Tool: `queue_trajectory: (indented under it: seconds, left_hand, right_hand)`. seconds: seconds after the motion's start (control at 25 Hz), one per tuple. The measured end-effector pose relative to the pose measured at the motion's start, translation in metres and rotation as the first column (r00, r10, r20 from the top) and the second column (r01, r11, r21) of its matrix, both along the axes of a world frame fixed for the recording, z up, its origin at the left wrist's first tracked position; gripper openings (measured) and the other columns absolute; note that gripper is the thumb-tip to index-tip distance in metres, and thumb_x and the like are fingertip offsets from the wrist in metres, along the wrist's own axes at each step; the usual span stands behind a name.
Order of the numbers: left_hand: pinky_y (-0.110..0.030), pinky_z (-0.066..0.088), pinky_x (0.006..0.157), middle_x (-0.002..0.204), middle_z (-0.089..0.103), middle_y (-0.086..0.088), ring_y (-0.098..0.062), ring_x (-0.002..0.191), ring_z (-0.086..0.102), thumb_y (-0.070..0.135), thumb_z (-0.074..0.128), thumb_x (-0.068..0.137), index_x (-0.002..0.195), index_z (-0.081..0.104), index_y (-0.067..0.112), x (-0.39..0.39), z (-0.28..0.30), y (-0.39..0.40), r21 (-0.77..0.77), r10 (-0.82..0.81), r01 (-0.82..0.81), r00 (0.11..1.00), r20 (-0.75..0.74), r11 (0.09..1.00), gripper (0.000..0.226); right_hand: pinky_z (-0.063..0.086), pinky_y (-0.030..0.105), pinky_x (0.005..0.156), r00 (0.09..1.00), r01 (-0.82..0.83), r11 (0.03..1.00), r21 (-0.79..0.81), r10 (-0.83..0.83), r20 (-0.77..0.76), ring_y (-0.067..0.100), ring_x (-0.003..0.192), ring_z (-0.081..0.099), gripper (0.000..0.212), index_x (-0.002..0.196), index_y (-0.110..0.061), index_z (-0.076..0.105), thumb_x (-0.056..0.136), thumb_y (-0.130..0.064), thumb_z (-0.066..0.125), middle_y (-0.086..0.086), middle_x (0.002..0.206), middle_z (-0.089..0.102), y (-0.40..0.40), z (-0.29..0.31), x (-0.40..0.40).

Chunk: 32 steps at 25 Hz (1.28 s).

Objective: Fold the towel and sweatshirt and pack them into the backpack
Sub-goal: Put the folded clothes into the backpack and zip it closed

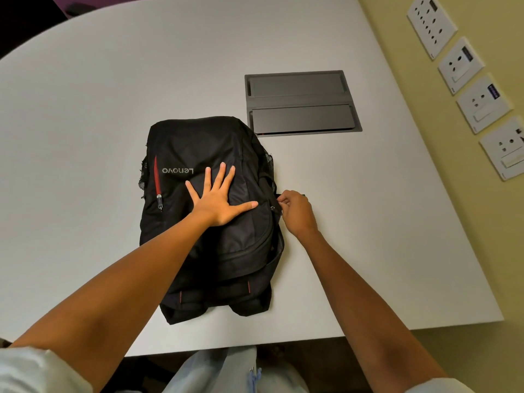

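Hands on a black fabric backpack (204, 222) with a red zip stripe, lying flat on the pale grey table (85, 109).

The left hand (218, 197) presses flat on the bag's front, fingers spread straight, its grip holding nothing. The right hand (295, 211) sits at the bag's right edge, fingers curled in a pinching grip on a small zip pull (273, 207). A grey metal cable hatch (302, 102) is set into the table just beyond the bag. White wall sockets (465, 80) line the yellow wall at right.
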<state>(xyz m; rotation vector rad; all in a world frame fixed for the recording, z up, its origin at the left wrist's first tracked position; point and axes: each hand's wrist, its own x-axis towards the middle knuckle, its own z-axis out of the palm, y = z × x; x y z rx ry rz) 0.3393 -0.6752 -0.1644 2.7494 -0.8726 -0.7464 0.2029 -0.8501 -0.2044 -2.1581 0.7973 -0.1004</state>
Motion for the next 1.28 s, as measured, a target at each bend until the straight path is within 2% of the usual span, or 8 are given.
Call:
queue_trajectory:
  seconds: [0.2, 0.44, 0.8, 0.96, 1.04, 1.12, 1.2, 1.28]
  left_hand:
    - [-0.070, -0.021, 0.109, 0.161, -0.028, 0.016, -0.021, 0.147, -0.032, 0.101, 0.027, 0.064, 0.153, -0.019, 0.044, -0.003, 0.002, -0.003, 0.024, 0.018, -0.018, 1.000, 0.005, 1.000, 0.115]
    - [-0.070, -0.021, 0.108, 0.161, -0.029, 0.015, -0.022, 0.148, -0.031, 0.100, 0.028, 0.065, 0.153, -0.019, 0.043, -0.003, 0.006, -0.002, 0.065, 0.011, -0.011, 1.000, 0.004, 0.998, 0.115]
    - [-0.072, -0.016, 0.109, 0.161, -0.029, 0.013, -0.024, 0.149, -0.029, 0.101, 0.024, 0.064, 0.153, -0.020, 0.041, -0.010, 0.005, -0.004, 0.093, -0.009, 0.004, 0.998, 0.057, 0.996, 0.117]
    - [-0.070, -0.011, 0.111, 0.165, -0.022, 0.007, -0.028, 0.151, -0.021, 0.093, 0.033, 0.074, 0.156, -0.015, 0.036, -0.019, 0.012, -0.009, 0.097, 0.039, -0.043, 0.998, 0.050, 0.994, 0.111]
    - [-0.065, -0.007, 0.116, 0.168, -0.001, -0.003, -0.031, 0.154, -0.007, 0.076, 0.046, 0.087, 0.160, 0.006, 0.025, -0.039, 0.019, -0.009, 0.011, 0.087, -0.089, 0.991, 0.105, 0.996, 0.097]
    - [-0.055, 0.010, 0.120, 0.154, 0.040, -0.010, -0.030, 0.148, 0.023, 0.049, 0.059, 0.092, 0.144, 0.047, 0.017, -0.077, 0.027, 0.000, -0.254, 0.128, -0.070, 0.967, 0.218, 0.965, 0.061]
    - [-0.038, 0.038, 0.101, 0.113, 0.061, -0.001, -0.023, 0.115, 0.052, 0.032, 0.065, 0.088, 0.102, 0.068, 0.020, -0.126, 0.034, 0.018, -0.553, 0.211, -0.038, 0.945, 0.251, 0.832, 0.019]
    - [-0.027, 0.046, 0.071, 0.084, 0.058, 0.005, -0.013, 0.080, 0.056, 0.031, 0.067, 0.087, 0.076, 0.063, 0.020, -0.168, 0.040, 0.033, -0.645, 0.275, -0.153, 0.957, 0.092, 0.749, 0.016]
  right_hand:
    - [0.055, 0.034, 0.081, 0.999, 0.040, 0.999, -0.004, -0.040, -0.011, 0.020, 0.086, 0.065, 0.013, 0.103, -0.010, 0.068, 0.098, -0.011, 0.056, 0.006, 0.098, 0.071, 0.013, 0.006, -0.025]
    - [0.056, 0.031, 0.076, 0.998, 0.045, 0.999, -0.001, -0.045, 0.039, 0.014, 0.079, 0.064, 0.007, 0.095, -0.012, 0.069, 0.096, -0.015, 0.062, -0.002, 0.086, 0.067, 0.028, 0.014, -0.059]
    - [0.049, 0.010, 0.070, 0.993, 0.013, 0.998, 0.058, -0.020, 0.113, 0.002, 0.077, 0.060, 0.006, 0.091, -0.016, 0.067, 0.096, -0.017, 0.063, -0.006, 0.086, 0.064, 0.071, 0.029, -0.128]
    - [0.051, 0.010, 0.073, 0.990, 0.034, 0.997, 0.069, -0.043, 0.135, 0.006, 0.081, 0.063, 0.008, 0.097, -0.016, 0.070, 0.096, -0.021, 0.063, -0.005, 0.091, 0.068, 0.092, 0.027, -0.142]
    - [0.052, 0.011, 0.074, 0.984, 0.053, 0.996, 0.074, -0.065, 0.167, 0.006, 0.081, 0.064, 0.010, 0.100, -0.016, 0.072, 0.095, -0.022, 0.065, -0.004, 0.092, 0.070, 0.096, 0.028, -0.145]
    - [0.053, 0.012, 0.072, 0.977, 0.074, 0.994, 0.085, -0.090, 0.193, 0.004, 0.078, 0.065, 0.010, 0.098, -0.016, 0.073, 0.094, -0.022, 0.068, -0.004, 0.088, 0.071, 0.099, 0.030, -0.147]
    - [0.054, 0.013, 0.068, 0.972, 0.105, 0.991, 0.089, -0.121, 0.201, 0.003, 0.074, 0.065, 0.007, 0.091, -0.016, 0.073, 0.091, -0.023, 0.071, -0.007, 0.080, 0.070, 0.101, 0.033, -0.147]
    - [0.053, 0.013, 0.065, 0.970, 0.129, 0.988, 0.082, -0.143, 0.194, 0.003, 0.072, 0.065, 0.010, 0.088, -0.016, 0.072, 0.089, -0.025, 0.073, -0.008, 0.077, 0.068, 0.099, 0.034, -0.145]
